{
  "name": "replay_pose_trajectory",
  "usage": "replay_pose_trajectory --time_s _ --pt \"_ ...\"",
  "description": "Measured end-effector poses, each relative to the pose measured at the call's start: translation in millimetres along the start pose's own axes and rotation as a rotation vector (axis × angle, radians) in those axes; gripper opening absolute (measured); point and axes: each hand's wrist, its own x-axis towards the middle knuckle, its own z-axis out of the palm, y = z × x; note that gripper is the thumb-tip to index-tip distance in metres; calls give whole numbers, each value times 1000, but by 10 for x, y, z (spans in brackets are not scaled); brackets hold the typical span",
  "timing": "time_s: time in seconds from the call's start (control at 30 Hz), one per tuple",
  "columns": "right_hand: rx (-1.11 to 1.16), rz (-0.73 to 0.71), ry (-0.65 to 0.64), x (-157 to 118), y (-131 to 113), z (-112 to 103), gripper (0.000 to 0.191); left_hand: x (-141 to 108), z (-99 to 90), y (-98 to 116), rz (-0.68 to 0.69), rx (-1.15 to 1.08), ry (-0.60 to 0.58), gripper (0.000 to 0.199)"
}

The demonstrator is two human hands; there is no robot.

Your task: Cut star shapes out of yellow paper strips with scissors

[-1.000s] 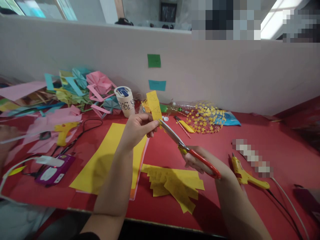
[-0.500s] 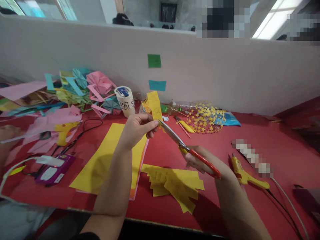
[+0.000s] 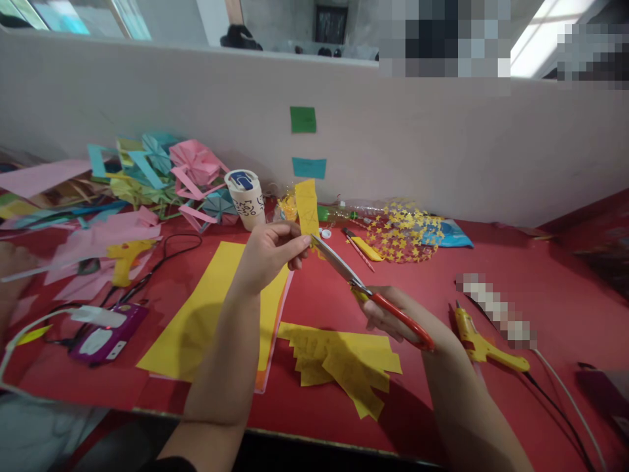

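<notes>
Between its thumb and fingers, my left hand [image 3: 278, 254] pinches the lower end of a yellow paper strip [image 3: 307, 206] with faint drawn lines. My right hand [image 3: 393, 311] is closed on red-handled scissors [image 3: 400, 316], whose blades reach up and left to the strip's lower edge, beside my left fingertips. Below the hands, several cut yellow paper strips [image 3: 344, 360] lie fanned out on the red table. Large yellow sheets [image 3: 201, 314] lie partly under my left forearm, with orange and pink edges showing beneath.
Folded paper shapes [image 3: 191, 164] and a patterned cup [image 3: 246, 200] stand at the back left. Glue guns lie left [image 3: 125, 259] and right [image 3: 486, 344], near a purple box [image 3: 108, 334] and cords. Gold stars [image 3: 405, 233] lie behind. Another person's hand [image 3: 12, 269] shows far left.
The yellow strip has turned slightly, its top tilting to the right. The scissors' blades have shifted very little. The other person's hand at far left has moved slightly.
</notes>
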Motion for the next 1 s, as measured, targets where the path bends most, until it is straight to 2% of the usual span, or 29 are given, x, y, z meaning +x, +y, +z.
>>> replay_pose_trajectory --time_s 0.37,1.0 --pt "-23 18 12 10 5 -10 64 5 1 -15 2 7 -4 21" --pt "-10 41 -3 -7 43 -12 56 4 32 -11 10 -34 9 18"
